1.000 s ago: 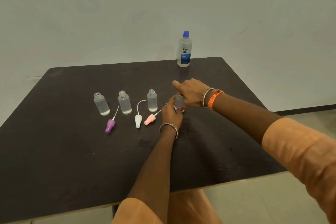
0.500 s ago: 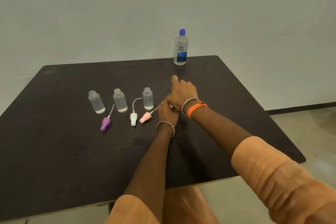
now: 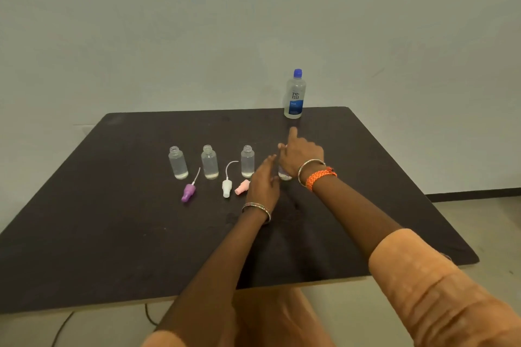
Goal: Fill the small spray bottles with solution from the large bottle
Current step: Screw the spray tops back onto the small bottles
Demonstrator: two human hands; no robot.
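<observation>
The large clear bottle with a blue cap and blue label stands at the table's far edge. Three small uncapped bottles stand in a row, each with a little liquid. In front of them lie a purple spray cap, a white one and a pink one. A fourth small bottle stands to the right; only its base shows. My right hand covers and grips its top, index finger stuck out. My left hand lies just left of it, fingers relaxed, holding nothing.
The dark table ends close to my lap at the front and against a plain wall behind. A black cable runs on the floor under the front edge. My orange sleeves fill the lower right.
My left hand held the fourth small bottle a second ago and has let go, its fingers now spread. My right hand stays on the bottle's top. The camera view has shifted.
</observation>
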